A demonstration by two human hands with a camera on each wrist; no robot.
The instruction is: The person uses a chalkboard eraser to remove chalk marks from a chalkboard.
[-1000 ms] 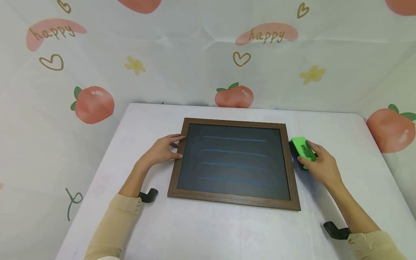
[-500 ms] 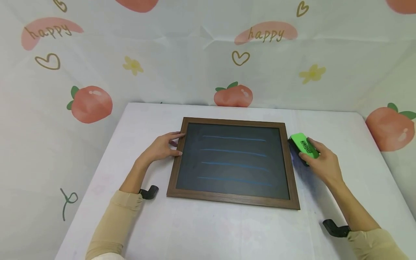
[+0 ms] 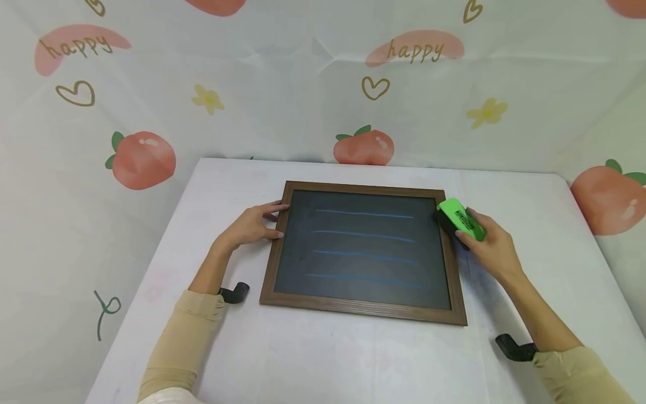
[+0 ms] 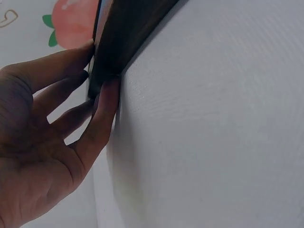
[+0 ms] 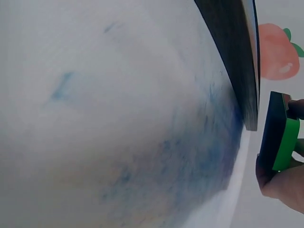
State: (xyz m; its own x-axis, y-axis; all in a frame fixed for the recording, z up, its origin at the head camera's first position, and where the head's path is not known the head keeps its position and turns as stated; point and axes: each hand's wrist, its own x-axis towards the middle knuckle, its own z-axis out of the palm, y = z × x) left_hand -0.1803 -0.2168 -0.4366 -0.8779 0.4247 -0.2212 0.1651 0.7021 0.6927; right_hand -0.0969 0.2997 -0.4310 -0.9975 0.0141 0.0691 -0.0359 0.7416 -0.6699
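A chalkboard [image 3: 363, 261] with a brown wooden frame lies flat, with several blue lines drawn across its dark face. My left hand [image 3: 248, 226] has its fingers spread against the frame's left side, fingertips touching the edge; the left wrist view shows this hand [image 4: 50, 128] against the frame's side [image 4: 128, 33]. At the opposite side, my right hand [image 3: 492, 244] holds a green board eraser [image 3: 461, 219] with a dark underside between thumb and fingers. The eraser overlaps the upper right part of the frame; in the right wrist view the eraser [image 5: 285, 142] appears raised, apart from the board's edge [image 5: 232, 52].
The white tabletop [image 3: 328, 359] has bluish smudges [image 5: 190, 161] to the right of the board. Behind the table hangs a pale cloth [image 3: 282, 101] printed with peaches, hearts and flowers. A black wrist mount [image 3: 515, 348] sits by the right sleeve, and another mount [image 3: 235, 292] by the left.
My right hand has carried the eraser up and leftward, from beside the board to over its right frame. The left hand stays at the left edge, and the blue lines look the same.
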